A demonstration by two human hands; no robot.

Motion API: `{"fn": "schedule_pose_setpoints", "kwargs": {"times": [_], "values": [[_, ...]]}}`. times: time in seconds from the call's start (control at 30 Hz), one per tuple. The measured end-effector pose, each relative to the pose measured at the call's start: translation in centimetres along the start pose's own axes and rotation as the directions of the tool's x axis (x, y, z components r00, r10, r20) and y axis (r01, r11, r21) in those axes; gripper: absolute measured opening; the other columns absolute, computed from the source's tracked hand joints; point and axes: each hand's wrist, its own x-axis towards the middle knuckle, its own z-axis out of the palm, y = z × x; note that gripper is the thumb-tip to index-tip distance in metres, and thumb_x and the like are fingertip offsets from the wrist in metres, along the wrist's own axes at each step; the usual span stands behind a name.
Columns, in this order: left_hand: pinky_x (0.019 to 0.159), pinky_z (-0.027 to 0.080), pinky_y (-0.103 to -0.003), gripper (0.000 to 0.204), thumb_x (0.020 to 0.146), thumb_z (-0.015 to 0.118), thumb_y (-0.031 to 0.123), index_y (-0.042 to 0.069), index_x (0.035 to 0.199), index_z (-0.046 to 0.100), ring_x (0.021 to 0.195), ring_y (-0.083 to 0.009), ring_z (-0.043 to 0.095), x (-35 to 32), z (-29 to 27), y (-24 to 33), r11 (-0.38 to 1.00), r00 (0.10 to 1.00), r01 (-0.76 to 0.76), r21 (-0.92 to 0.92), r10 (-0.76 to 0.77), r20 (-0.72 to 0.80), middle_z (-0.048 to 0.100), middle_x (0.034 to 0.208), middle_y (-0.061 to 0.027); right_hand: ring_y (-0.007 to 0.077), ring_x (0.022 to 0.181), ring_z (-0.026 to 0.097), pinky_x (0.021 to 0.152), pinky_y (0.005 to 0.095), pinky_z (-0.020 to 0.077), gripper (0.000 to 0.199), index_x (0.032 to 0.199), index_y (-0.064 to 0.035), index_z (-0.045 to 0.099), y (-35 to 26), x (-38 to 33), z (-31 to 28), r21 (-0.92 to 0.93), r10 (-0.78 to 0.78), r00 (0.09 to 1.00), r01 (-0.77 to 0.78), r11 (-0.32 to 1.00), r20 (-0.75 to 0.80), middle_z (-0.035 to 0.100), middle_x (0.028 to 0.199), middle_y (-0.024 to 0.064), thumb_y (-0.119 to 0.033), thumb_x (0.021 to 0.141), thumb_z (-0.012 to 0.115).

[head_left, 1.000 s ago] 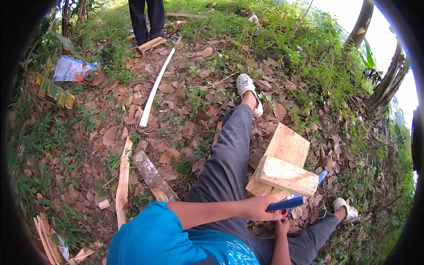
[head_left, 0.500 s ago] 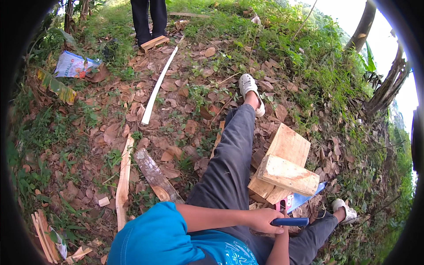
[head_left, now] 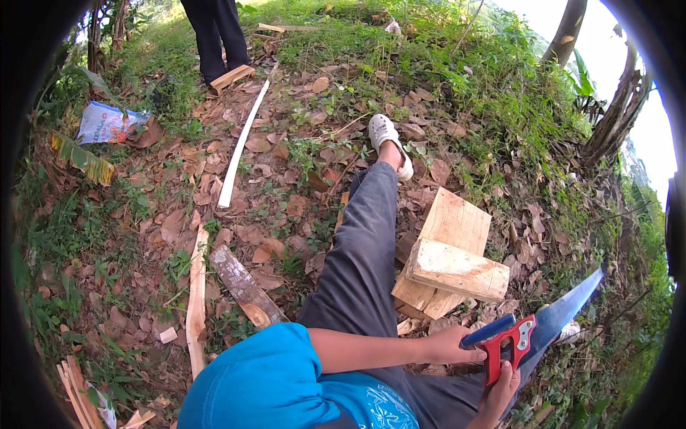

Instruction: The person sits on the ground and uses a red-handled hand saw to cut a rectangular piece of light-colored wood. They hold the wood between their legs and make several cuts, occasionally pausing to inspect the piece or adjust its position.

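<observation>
Dry brown leaves and grass cover a sloped ground under trees. Taking the two stacked pale wooden blocks as landmark: far to the left of them lies a thin pale wooden strip, nearer a dark piece of bark wood, and up-left a long white slat.

The person's grey trouser leg stretches just left of the blocks. Below the blocks, the left hand is closed around a dark blue handle part, and the right hand grasps the red handle of the hand saw from under.

I judge the risk is here: the toothed blade points up-right, close to the other foot and the legs, so a slip on the loose leaves can bring the teeth to skin. The upper block also rests loosely and may slide.

The saw has a blue-grey tapering blade and a red frame handle; it is just below and right of the blocks, not touching them.
</observation>
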Motion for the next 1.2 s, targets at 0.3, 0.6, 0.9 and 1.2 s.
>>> {"fn": "schedule_pose_setpoints", "kwargs": {"times": [0.3,0.6,0.9,1.2], "values": [[0.052,0.039,-0.019,0.034,0.098,0.075,0.024,0.008,0.125,0.062,0.062,0.001,0.051,-4.5,-6.9,5.4,0.842,0.897,-0.296,-0.451,0.082,-0.434,0.061,0.08,0.009,0.0066,0.076,0.056,0.072,0.0235,0.0444,0.035,0.118,0.001,0.067,-6.8,4.1,14.4,-0.178,-0.073,0.824,0.207,0.962,0.561,0.066,0.094,0.0012,-0.031,0.106,0.061],[0.037,0.022,-0.02,0.018,0.095,0.077,0.022,0.013,0.092,0.061,0.045,-0.001,0.034,-16.1,-27.3,7.8,0.791,0.402,-0.547,-0.275,-0.04,-0.915,0.052,0.069,0.0064,0.0149,0.094,0.066,0.085,0.0311,0.0532,0.044,0.14,0.0,0.06,-1.8,5.1,14.2,-0.224,0.164,0.692,-0.004,0.975,0.703,0.07,0.109,0.0085,-0.024,0.104,0.063],[0.037,0.02,-0.022,0.025,0.096,0.073,0.034,0.015,0.106,0.059,0.042,-0.0052,0.027,-27.8,-56.0,-4.9,0.954,0.055,-0.228,-0.192,-0.184,-0.981,0.06,0.077,0.002,0.0068,0.088,0.063,0.082,0.0236,0.0511,0.035,0.136,-0.0068,0.062,-0.8,2.2,-5.5,-0.332,0.256,0.966,-0.231,0.915,0.032,0.07,0.104,-0.0011,-0.028,0.108,0.058],[0.09,0.053,-0.034,0.042,0.095,0.073,0.03,-0.006,0.115,0.069,0.095,-0.0186,0.072,-27.7,-53.7,-2.6,0.894,-0.091,0.313,0.322,0.365,-0.926,0.076,0.1,-0.0096,0.0143,0.113,0.06,0.092,0.0303,0.0501,0.053,0.145,-0.0071,0.054,1.3,3.3,0.8,-0.21,0.313,0.939,-0.281,0.936,0.14,0.064,0.124,0.0067,-0.039,0.104,0.062]]}}
